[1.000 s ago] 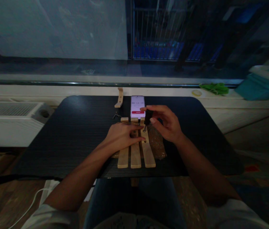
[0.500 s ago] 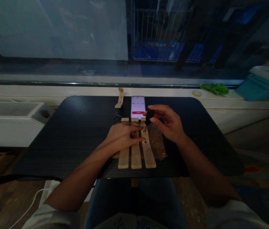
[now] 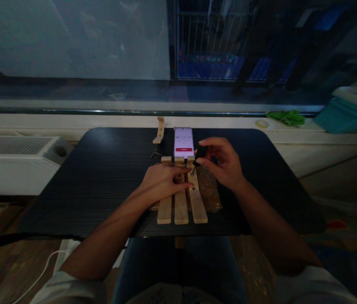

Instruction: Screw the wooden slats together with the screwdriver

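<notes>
Across three wooden slats on the table, the left hand is laid flat, thumb and forefinger parted, apparently for steadying. A black-handled screwdriver is pinched, tilted, in the right hand, fingers loosely curled, its metal tip aimed at the right slat. Slats pale, long, flat-ended; brown slab beneath seems film-wrapped, glossy.

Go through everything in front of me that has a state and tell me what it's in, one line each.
Left grip: fingers spread, resting over the slats
Right grip: closed on the screwdriver
Screwdriver: tilted, tip down at the right-hand slat
Three wooden slats: side by side, gaps between them
Curved wooden piece: apart from the slats
Screws: loose on the table
Phone: screen lit, timer showing
Green bundle: crumpled
</notes>
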The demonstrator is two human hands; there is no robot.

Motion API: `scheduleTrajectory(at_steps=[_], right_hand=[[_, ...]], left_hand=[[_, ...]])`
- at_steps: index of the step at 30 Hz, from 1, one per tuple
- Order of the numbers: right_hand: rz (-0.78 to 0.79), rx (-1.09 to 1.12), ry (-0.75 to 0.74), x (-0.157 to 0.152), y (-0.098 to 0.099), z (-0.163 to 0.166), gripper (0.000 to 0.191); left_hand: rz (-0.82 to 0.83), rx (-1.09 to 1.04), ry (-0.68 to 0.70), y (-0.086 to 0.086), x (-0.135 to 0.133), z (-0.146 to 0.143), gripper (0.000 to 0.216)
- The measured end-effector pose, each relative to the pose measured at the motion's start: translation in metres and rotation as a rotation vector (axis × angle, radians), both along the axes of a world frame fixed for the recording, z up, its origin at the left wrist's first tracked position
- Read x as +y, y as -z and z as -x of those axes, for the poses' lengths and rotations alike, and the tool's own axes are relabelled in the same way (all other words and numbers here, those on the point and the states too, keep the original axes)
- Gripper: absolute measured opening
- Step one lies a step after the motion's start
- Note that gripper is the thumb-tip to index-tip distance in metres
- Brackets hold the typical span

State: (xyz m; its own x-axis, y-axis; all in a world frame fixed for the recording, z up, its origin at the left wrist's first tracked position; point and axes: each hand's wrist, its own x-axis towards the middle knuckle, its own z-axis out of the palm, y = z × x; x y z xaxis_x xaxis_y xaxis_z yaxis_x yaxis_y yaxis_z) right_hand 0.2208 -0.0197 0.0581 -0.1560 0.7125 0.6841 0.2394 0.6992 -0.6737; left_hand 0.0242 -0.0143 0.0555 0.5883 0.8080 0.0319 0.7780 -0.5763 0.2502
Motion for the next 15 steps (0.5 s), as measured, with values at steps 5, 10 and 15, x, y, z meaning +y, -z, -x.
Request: scheduleTrajectory(at_steps=[5,10,15], right_hand=[[-0.004,0.005,-0.009,0.0001,-0.0007,0.0019,0.029],[-0.045,-0.009,-0.02,0.0013,0.0008,0.0017,0.03],[-0.061,-0.092,-0.016,0.002,0.0024,-0.0018,0.03]], left_hand=[[0.015,0.017,-0.01,-0.0015,-0.0004,-0.0005,0.053],[0.015,0.011,-0.002,0.0007,0.0007,0.0001,0.053],[0.001,0.003,0.002,0.0021,0.0009,0.0004,0.052]])
